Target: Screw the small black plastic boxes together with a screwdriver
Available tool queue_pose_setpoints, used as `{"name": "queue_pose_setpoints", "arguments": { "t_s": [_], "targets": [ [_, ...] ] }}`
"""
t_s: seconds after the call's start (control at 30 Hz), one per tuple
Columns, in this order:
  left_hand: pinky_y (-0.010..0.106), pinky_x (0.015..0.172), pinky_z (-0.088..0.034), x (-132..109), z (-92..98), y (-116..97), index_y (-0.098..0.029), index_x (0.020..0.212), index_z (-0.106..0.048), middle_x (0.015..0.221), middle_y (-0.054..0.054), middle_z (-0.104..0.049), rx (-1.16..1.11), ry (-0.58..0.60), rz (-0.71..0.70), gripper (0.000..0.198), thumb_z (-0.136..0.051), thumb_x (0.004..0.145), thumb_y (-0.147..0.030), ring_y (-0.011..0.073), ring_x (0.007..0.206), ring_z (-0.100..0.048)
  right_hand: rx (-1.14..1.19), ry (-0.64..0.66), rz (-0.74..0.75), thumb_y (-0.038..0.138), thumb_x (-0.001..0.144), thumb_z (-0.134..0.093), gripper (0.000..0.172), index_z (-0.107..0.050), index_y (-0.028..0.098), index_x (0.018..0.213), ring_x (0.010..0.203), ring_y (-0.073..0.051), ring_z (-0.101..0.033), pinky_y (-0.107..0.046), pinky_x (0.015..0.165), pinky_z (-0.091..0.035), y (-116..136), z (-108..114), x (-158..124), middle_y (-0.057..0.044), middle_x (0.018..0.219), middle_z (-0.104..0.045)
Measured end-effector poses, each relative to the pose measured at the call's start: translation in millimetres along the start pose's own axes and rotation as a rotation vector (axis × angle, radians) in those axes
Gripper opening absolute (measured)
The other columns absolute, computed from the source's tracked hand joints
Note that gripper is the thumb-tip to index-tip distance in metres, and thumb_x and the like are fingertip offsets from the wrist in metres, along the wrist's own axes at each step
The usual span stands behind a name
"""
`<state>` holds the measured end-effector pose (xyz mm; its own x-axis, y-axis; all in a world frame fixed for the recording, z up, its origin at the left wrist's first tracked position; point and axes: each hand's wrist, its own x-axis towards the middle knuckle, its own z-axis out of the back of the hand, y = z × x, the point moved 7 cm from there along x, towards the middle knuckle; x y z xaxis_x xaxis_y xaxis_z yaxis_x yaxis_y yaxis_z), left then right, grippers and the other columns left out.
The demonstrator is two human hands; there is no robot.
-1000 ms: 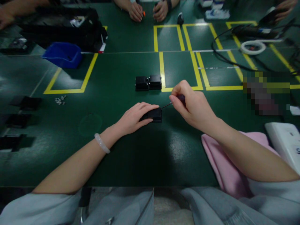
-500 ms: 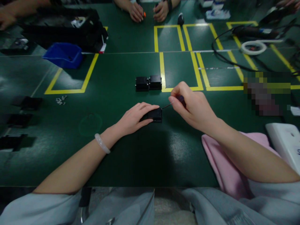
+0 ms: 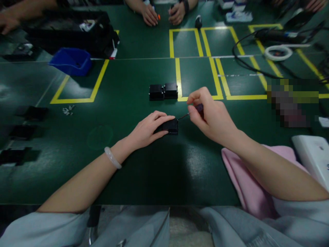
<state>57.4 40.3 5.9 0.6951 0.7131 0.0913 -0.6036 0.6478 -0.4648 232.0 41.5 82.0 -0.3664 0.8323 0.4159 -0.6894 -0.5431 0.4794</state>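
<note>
My left hand (image 3: 151, 128) is closed around a small black box (image 3: 171, 127) that lies on the green table, thumb on the near side and fingers over the far side. In my right hand (image 3: 212, 115) is a screwdriver (image 3: 199, 109) with a dark handle, held between thumb and fingers. Its thin shaft slants down to the left, and the tip meets the box's far right corner. Just beyond, two more black boxes (image 3: 163, 91) sit side by side. A little pile of small screws (image 3: 68, 110) lies to the left.
A blue bin (image 3: 70, 61) and a large black tray (image 3: 69, 43) stand at the far left. Several black pieces (image 3: 22, 132) line the left side. A pink cloth (image 3: 239, 171) lies under my right forearm, beside a white device (image 3: 312, 154). Another person's hands (image 3: 150, 15) rest across the table.
My right hand's fingers have shifted slightly on the screwdriver handle and lifted a little. The left hand and the box stay in place.
</note>
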Motion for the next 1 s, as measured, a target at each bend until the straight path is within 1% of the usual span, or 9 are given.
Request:
{"name": "queue_pose_setpoints", "arguments": {
  "t_s": [0.2,0.27,0.37,0.53,0.63,0.7,0.83,0.9,1.0],
  "targets": [
    [0.042,0.099,-0.049,-0.4,0.2,0.0,-0.027,0.147,-0.042,0.133,0.01,-0.051,0.013,-0.004,-0.003,0.048,-0.053,0.099,-0.029,0.0258,0.12,-0.053,-0.005,0.047,-0.013,0.035,0.096,-0.044,0.018,-0.054,0.019,0.096,0.061,-0.011,-0.055,-0.025,0.058,-0.036,0.2,-2.5,0.9,0.001,0.074,-0.06],
    [0.042,0.099,-0.049,-0.5,0.4,-0.1,-0.027,0.146,-0.042,0.133,0.01,-0.051,0.013,-0.008,-0.005,0.048,-0.053,0.1,-0.029,0.0256,0.12,-0.053,-0.004,0.027,-0.017,0.03,0.094,-0.044,0.016,-0.053,0.019,0.101,0.06,-0.011,-0.055,-0.025,0.058,-0.036,-0.3,-1.5,1.0,0.0,0.075,-0.061],
    [0.042,0.098,-0.049,-0.5,0.3,-0.2,-0.026,0.147,-0.043,0.132,0.01,-0.051,0.021,-0.008,-0.006,0.048,-0.053,0.1,-0.029,0.0256,0.119,-0.053,-0.008,0.0,-0.014,0.025,0.091,-0.043,0.02,-0.052,0.018,0.108,0.06,-0.011,-0.055,-0.026,0.058,-0.037,-0.3,0.1,0.9,0.0,0.076,-0.062],
    [0.043,0.097,-0.049,-0.3,0.5,-1.3,-0.025,0.147,-0.042,0.132,0.012,-0.052,0.079,-0.004,-0.008,0.049,-0.053,0.099,-0.031,0.0271,0.118,-0.053,-0.007,0.044,-0.023,0.029,0.094,-0.044,0.013,-0.052,0.019,0.098,0.06,-0.01,-0.054,-0.025,0.058,-0.036,-0.1,-1.3,1.2,0.001,0.074,-0.06],
    [0.044,0.095,-0.049,-0.5,0.7,-1.5,-0.025,0.148,-0.042,0.132,0.012,-0.052,0.12,0.0,-0.002,0.05,-0.052,0.099,-0.032,0.0278,0.116,-0.054,-0.001,0.032,-0.022,0.024,0.092,-0.042,0.017,-0.051,0.019,0.106,0.054,-0.01,-0.05,-0.026,0.055,-0.034,0.0,-0.2,1.5,0.003,0.069,-0.058],
    [0.043,0.093,-0.049,-0.7,0.6,-1.7,-0.024,0.148,-0.042,0.132,0.013,-0.053,0.138,0.0,-0.005,0.05,-0.052,0.099,-0.032,0.0279,0.114,-0.054,0.004,0.029,-0.018,0.024,0.092,-0.042,0.02,-0.05,0.018,0.11,0.055,-0.01,-0.051,-0.026,0.056,-0.034,0.0,-0.1,1.6,0.003,0.071,-0.059],
    [0.043,0.093,-0.049,-0.7,0.3,-1.7,-0.023,0.148,-0.042,0.132,0.013,-0.053,0.158,-0.006,-0.021,0.05,-0.053,0.099,-0.031,0.0275,0.113,-0.055,0.009,0.038,-0.011,0.033,0.095,-0.045,0.017,-0.052,0.019,0.101,0.065,-0.012,-0.059,-0.026,0.06,-0.037,-0.6,-1.7,1.4,0.0,0.077,-0.062],
    [0.043,0.094,-0.048,-0.9,0.6,-2.0,-0.023,0.148,-0.042,0.132,0.013,-0.053,0.176,-0.014,-0.029,0.05,-0.053,0.099,-0.031,0.0273,0.114,-0.054,0.013,0.033,-0.016,0.032,0.095,-0.045,0.016,-0.052,0.019,0.101,0.061,-0.011,-0.057,-0.026,0.059,-0.037,-1.5,-2.3,1.0,0.001,0.074,-0.062],
    [0.043,0.095,-0.047,-1.3,1.0,-2.8,-0.023,0.149,-0.042,0.132,0.013,-0.054,0.21,-0.015,-0.033,0.051,-0.053,0.099,-0.033,0.0276,0.115,-0.054,0.013,-0.002,-0.014,0.026,0.092,-0.043,0.019,-0.051,0.019,0.109,0.058,-0.011,-0.056,-0.026,0.058,-0.037,-1.8,-1.1,0.5,0.001,0.075,-0.063]
  ]
}}
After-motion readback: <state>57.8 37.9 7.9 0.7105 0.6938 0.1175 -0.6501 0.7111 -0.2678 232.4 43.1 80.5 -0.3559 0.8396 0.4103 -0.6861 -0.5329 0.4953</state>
